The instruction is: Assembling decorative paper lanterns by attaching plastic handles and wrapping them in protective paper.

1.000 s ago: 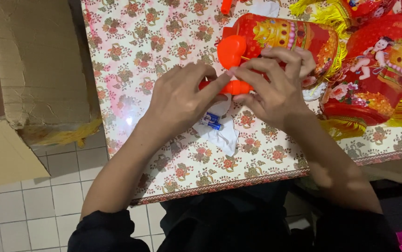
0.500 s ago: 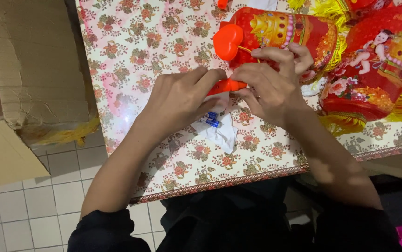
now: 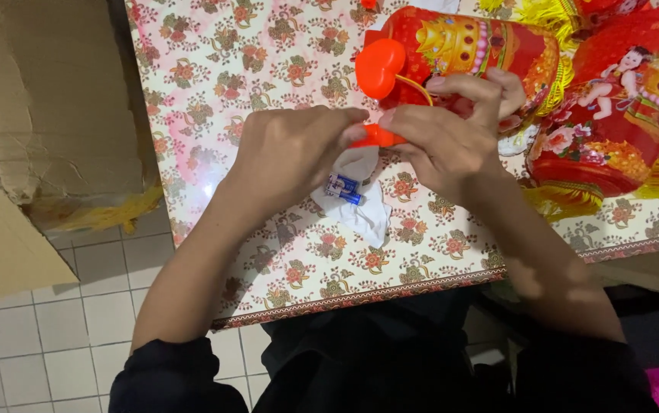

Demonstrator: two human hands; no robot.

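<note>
My left hand [image 3: 291, 153] and my right hand [image 3: 452, 138] meet over a table with a floral cloth [image 3: 253, 76]. Together they pinch a small orange plastic handle [image 3: 377, 138] between their fingertips. A thin yellow cord runs from it up to an orange heart-shaped piece [image 3: 379, 67]. Just behind lies a red and gold lantern [image 3: 475, 46] on its side. Under my hands lies a clear plastic bag [image 3: 356, 203] with two small blue batteries [image 3: 343, 188] on it.
More red lanterns with gold tassels [image 3: 620, 115] crowd the right of the table. A large open cardboard box [image 3: 46, 115] stands on the white tiled floor [image 3: 54, 329] at the left. The table's near edge [image 3: 391, 289] runs just before my body.
The orange heart piece has moved up and away from my fingers. Both hands have shifted slightly, still pinching the orange handle over the batteries.
</note>
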